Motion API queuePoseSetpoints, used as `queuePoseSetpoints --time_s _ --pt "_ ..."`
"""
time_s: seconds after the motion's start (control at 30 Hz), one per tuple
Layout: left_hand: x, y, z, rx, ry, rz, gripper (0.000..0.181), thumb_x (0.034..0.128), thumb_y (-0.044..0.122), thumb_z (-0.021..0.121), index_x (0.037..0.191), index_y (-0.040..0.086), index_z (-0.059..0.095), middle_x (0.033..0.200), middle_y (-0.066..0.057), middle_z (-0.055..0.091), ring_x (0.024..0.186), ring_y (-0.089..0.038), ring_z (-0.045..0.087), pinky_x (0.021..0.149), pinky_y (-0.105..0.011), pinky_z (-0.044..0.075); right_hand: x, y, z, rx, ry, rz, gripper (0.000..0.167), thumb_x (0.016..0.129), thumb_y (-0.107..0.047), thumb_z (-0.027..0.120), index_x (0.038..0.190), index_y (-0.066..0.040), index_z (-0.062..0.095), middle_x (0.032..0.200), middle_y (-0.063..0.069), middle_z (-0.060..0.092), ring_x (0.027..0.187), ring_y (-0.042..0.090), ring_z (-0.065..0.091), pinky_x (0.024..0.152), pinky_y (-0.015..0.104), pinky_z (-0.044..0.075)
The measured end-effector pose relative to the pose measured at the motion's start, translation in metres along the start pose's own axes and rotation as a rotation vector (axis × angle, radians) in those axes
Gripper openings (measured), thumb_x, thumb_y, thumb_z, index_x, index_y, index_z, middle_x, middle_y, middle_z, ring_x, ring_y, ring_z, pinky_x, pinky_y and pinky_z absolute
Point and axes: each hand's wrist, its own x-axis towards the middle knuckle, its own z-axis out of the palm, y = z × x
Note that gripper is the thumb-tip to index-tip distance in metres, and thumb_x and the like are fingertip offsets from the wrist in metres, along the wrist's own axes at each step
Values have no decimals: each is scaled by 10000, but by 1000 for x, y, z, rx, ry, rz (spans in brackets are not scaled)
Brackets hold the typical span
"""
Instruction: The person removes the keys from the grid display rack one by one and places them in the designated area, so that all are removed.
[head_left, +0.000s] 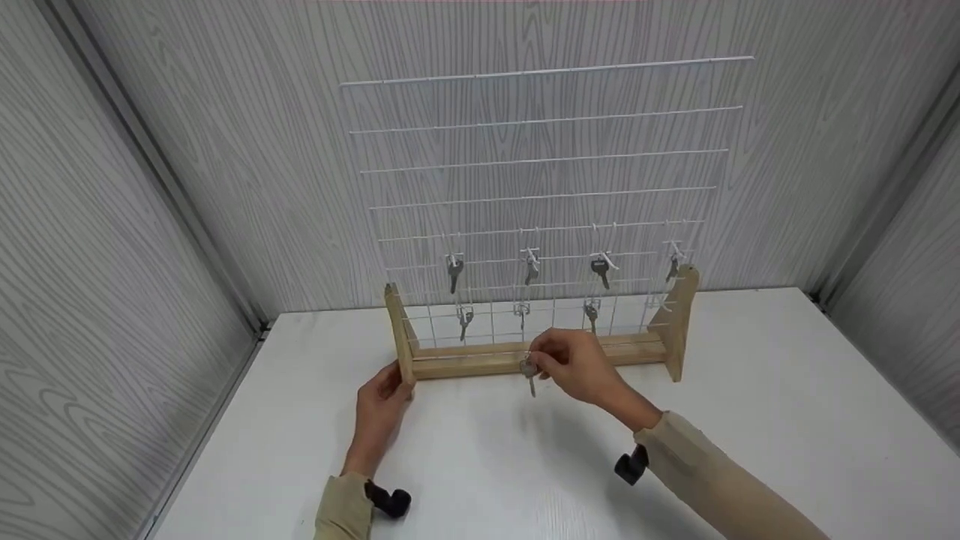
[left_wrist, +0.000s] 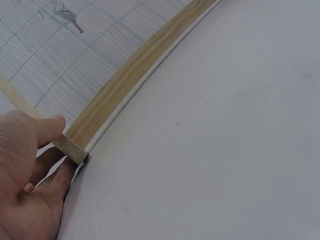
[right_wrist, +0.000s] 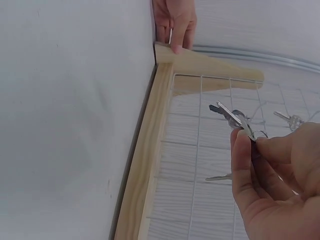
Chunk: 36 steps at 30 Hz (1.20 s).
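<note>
Head view puts the right hand (head_left: 577,367) in front of the rack (head_left: 465,366), thumb and forefinger closed together on one key (head_left: 529,369), which hangs blade down before the bottom rail. The left hand (head_left: 382,405) is partly curled, thumb and fingers on either side of the foot of the left end board (head_left: 403,334). Further out, the grid (head_left: 547,71) rises from the rack, with other keys (head_left: 601,267) on two rows of hooks (head_left: 610,262); the lower right hook (head_left: 658,301) looks bare.

The likeliest trouble is a drop: the pinch takes in only the top of the key, so a slight loosening or a bump against a wire could let it fall on the table (head_left: 480,480). The grid stands tall over a narrow base, so a push up high might rock the rack if the left hand eased off. A knuckle brushing the lower row could knock another key loose.

Right wrist view shows a ring (right_wrist: 260,131) at the fingertips, hard to make out from the head; a darker key lies behind the held one there, and whether they touch I cannot tell. Left wrist view alone shows clearly how thumb and fingers straddle the end board.
</note>
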Motion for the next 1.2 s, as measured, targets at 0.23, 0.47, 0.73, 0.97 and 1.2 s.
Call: queuePoseSetpoints --time_s 0.23,0.47,0.73,0.97,1.2 --pt "0 0 -1 5 -12 9 554 1060 138 672 1573 19 499 1560 -225 558 1429 -355 572 1104 -378 569 4 2 17 30 -27 25 109 1036 -30 679 1083 40 749 1000 217 775 868 340 775 756 432 682" --pt "0 0 -1 10 -10 20 549 1059 153 679 1563 17 511 1552 -223 566 1427 -347 574 1111 -395 564 3 8 34 64 -56 39 93 1040 -31 676 1061 15 754 988 202 781 869 330 778 763 456 677" --pt "-1 1 -2 41 8 26 540 1048 136 679 1555 25 526 1533 -216 588 1410 -344 590 1095 -353 574 5 15 51 86 -54 100 85 1034 -49 694 1060 -19 768 968 111 790 836 178 767 750 342 681" --pt "0 1 -1 29 2 8 535 1049 136 687 1554 45 535 1549 -176 586 1427 -317 579 1121 -370 557 8 22 66 109 -45 114 57 1009 -20 716 1016 -7 771 930 141 790 800 185 765 712 300 670" --pt "-1 1 0 36 5 15 525 1054 133 679 1554 54 537 1558 -166 580 1426 -311 582 1118 -373 560 10 25 82 77 -55 112 61 1006 -5 710 989 4 767 888 122 773 764 180 742 646 223 622"
